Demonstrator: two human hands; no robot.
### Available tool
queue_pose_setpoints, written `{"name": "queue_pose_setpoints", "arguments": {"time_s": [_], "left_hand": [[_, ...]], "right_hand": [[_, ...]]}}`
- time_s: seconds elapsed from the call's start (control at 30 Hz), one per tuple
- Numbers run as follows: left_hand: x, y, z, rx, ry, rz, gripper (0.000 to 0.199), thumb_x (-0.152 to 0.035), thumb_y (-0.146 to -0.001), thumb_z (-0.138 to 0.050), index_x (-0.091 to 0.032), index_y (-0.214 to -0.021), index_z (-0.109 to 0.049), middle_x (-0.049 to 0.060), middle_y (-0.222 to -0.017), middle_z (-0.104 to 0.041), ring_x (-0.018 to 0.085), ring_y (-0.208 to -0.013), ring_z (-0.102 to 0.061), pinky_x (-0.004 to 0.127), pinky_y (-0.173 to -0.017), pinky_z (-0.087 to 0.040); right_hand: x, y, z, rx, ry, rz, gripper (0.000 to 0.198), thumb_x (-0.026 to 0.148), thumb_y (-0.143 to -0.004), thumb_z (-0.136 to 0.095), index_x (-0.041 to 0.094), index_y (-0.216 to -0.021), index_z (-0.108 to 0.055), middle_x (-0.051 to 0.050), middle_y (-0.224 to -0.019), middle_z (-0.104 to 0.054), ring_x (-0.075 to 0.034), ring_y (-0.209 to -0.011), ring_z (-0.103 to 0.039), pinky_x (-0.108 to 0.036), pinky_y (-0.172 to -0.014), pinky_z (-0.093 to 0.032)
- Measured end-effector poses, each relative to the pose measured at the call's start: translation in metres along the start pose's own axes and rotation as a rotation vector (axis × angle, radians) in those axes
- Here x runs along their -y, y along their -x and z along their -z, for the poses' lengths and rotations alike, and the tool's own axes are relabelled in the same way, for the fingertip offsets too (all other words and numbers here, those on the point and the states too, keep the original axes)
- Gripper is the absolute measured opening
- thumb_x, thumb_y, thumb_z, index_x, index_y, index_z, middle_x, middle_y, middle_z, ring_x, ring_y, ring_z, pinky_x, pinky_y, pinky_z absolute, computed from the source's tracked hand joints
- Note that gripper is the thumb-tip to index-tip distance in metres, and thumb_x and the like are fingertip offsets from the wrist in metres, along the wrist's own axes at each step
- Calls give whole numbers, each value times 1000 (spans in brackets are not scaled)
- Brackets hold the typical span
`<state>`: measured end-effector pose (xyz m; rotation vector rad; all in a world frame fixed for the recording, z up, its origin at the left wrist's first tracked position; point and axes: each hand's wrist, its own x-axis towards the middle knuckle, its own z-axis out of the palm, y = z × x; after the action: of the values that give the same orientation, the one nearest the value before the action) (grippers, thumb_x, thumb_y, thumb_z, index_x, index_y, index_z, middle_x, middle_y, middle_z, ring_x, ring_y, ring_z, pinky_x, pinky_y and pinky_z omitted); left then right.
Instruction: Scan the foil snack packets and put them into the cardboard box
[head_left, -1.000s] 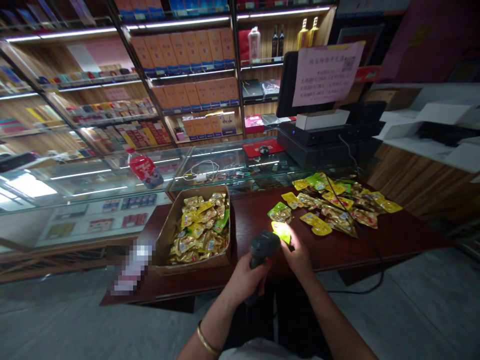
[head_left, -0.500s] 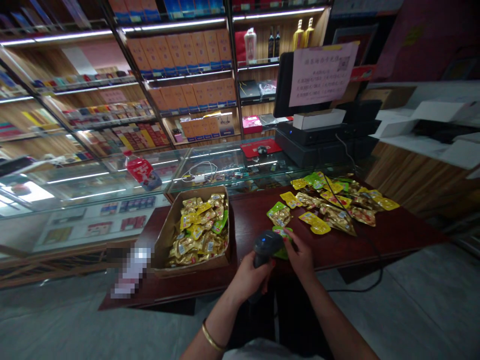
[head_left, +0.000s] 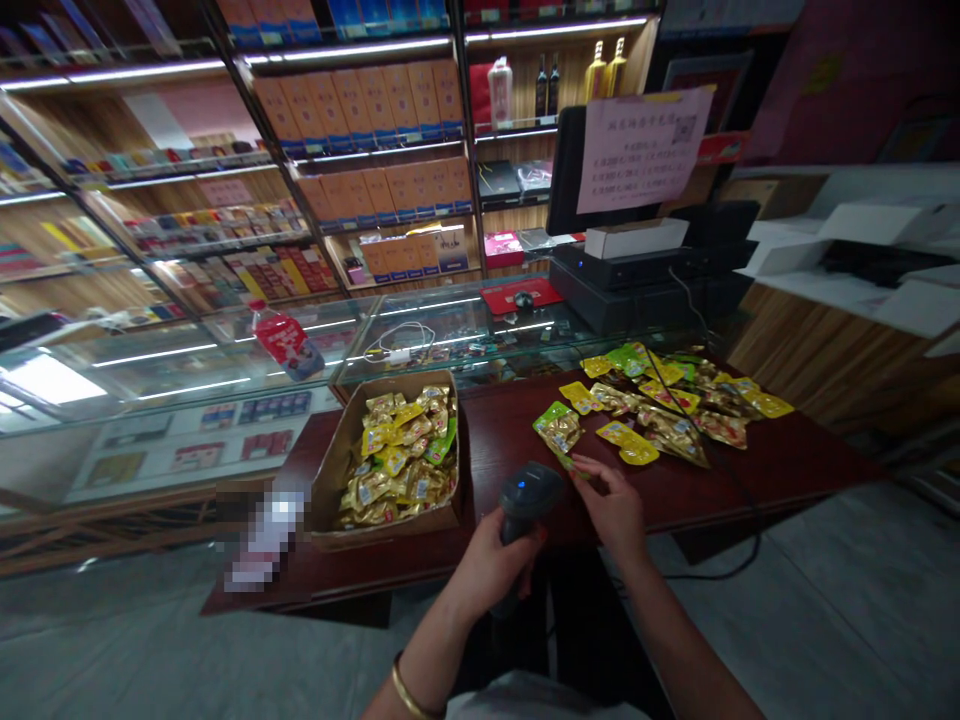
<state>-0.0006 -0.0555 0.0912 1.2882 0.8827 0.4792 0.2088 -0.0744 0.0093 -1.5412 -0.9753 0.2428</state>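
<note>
My left hand (head_left: 493,562) is wrapped round the grip of a black barcode scanner (head_left: 531,490), which shows a small blue light on top. Just right of the scanner's head, my right hand (head_left: 611,505) pinches a green snack packet (head_left: 564,459), seen nearly edge-on. Beyond my fingertips lies a green and gold snack packet (head_left: 559,426) on the dark red table (head_left: 491,440). A yellow packet (head_left: 628,443) and a pile of gold, yellow and green packets (head_left: 675,395) lie farther right. On the left, an open cardboard box (head_left: 328,480) holds many similar packets.
A glass counter (head_left: 457,350) stands behind the table, with a red bottle (head_left: 287,340), a white cable (head_left: 401,355) and a mouse (head_left: 523,299) on it. A monitor (head_left: 568,170) with a paper sign is at the back right. A black cord (head_left: 720,576) hangs off the table.
My right hand has turned the green packet from facing up to nearly edge-on and moved slightly right. My left hand with the scanner has shifted slightly left.
</note>
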Motion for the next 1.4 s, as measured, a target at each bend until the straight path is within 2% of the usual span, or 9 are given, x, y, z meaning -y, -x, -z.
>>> {"name": "queue_pose_setpoints", "arguments": {"time_s": [0.13,0.27,0.53,0.67,0.77,0.9,1.03,1.17,1.4], "left_hand": [[2,2,-5,-11,-19,18,33,-43,-77,-73,-18,-90,-57,-9,-47,-50,9,-33,-44,18,-34,-34],[6,5,-5,-26,-27,56,35,-45,-76,-73,-17,-91,-58,-9,-47,-50,9,-32,-44,19,-33,-35],[17,2,-3,-40,-24,85,37,-47,-76,-72,-18,-94,-57,-10,-47,-50,9,-32,-44,19,-32,-36],[25,-1,-2,-26,-25,84,37,-48,-77,-72,-18,-93,-57,-10,-47,-50,9,-31,-43,19,-32,-36],[29,0,0,-29,-20,82,39,-50,-77,-73,-17,-94,-58,-9,-48,-51,9,-31,-44,19,-32,-36],[31,2,1,-45,7,87,41,-51,-76,-75,-18,-92,-58,-9,-49,-51,8,-32,-45,18,-33,-37],[32,2,-3,-21,10,91,41,-51,-77,-75,-17,-93,-57,-10,-47,-50,8,-31,-43,18,-33,-35],[31,-1,-7,-19,-7,102,41,-50,-76,-74,-18,-94,-57,-10,-48,-51,9,-31,-44,18,-32,-36],[31,-6,-14,-9,-52,95,43,-45,-77,-74,-15,-104,-59,-10,-51,-52,8,-32,-44,18,-32,-37]], "right_hand": [[-5,14,0,47,126,118,23,37,-91,-60,29,-101,-79,-4,-115,-78,-24,-108,-73,-41,-102,-55],[-15,32,-4,137,162,90,27,36,-90,-59,31,-106,-80,-2,-117,-78,-24,-109,-74,-38,-99,-58],[-26,18,-4,50,62,-304,54,63,-92,-50,22,-80,-83,-8,-83,-81,-28,-78,-78,-34,-72,-61],[-31,16,5,168,-61,-195,40,53,-86,-62,22,-105,-81,-8,-109,-80,-28,-99,-76,-34,-81,-62],[-33,17,12,282,-127,-57,49,40,-80,-71,26,-126,-72,-9,-136,-68,-26,-117,-69,-32,-81,-64],[-33,18,7,207,-39,-1,24,42,-83,-71,26,-99,-81,-8,-116,-77,-26,-110,-72,-42,-98,-59],[-29,15,-1,82,-164,-241,33,53,-79,-73,23,-87,-82,-8,-102,-80,-26,-84,-77,-41,-76,-66],[-23,3,4,51,-321,-537,42,55,-66,-80,16,-81,-81,-8,-71,-78,-21,-56,-72,-30,-49,-58],[-11,-12,8,-38,-364,-648,44,54,-59,-81,14,-78,-81,-4,-56,-71,-14,-45,-59,-23,-41,-43]]}}
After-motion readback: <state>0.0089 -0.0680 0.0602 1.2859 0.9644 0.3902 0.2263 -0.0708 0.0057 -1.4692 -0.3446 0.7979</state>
